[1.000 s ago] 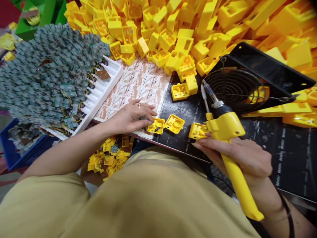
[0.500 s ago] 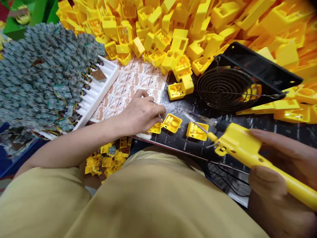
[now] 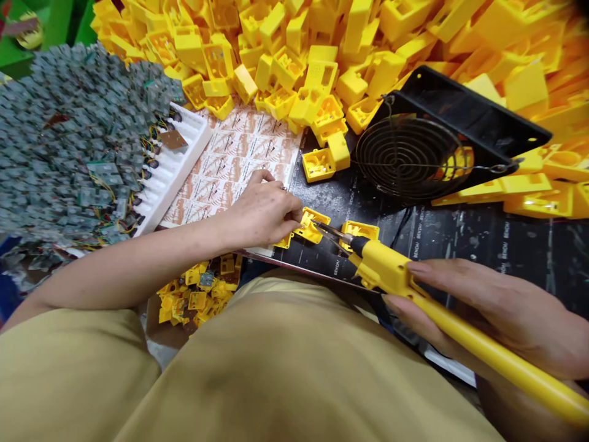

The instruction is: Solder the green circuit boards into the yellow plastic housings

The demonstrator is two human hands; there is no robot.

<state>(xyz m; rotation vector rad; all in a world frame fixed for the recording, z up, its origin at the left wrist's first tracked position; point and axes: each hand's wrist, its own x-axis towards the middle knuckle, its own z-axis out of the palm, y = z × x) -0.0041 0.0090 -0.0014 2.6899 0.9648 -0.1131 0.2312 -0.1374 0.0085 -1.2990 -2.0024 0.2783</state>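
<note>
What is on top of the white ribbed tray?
The white ribbed tray carries a heap of grey-green circuit boards and a flat brown piece. The tray surface beneath the heap is covered and cannot be seen.

The word "BENCH" is printed repeatedly in white capitals on the black, scuffed counter [image 3: 478, 236]. On the brown-and-white patterned paper sheet [image 3: 230, 161], the print is too small to be read.

Housings [image 3: 317, 167]: yellow. Tool [image 3: 396, 273]: yellow body, black collar near the tip. Fan [image 3: 464, 116]: black. Boards [image 3: 69, 141]: grey-green; wires among them yellow and red. Tray [image 3: 177, 178]: white. Sheet [image 3: 230, 162]: white, repeating reddish-brown print. Bench [image 3: 478, 236]: black, white lettering. Shirt [image 3: 276, 362]: plain dull yellow.
</note>
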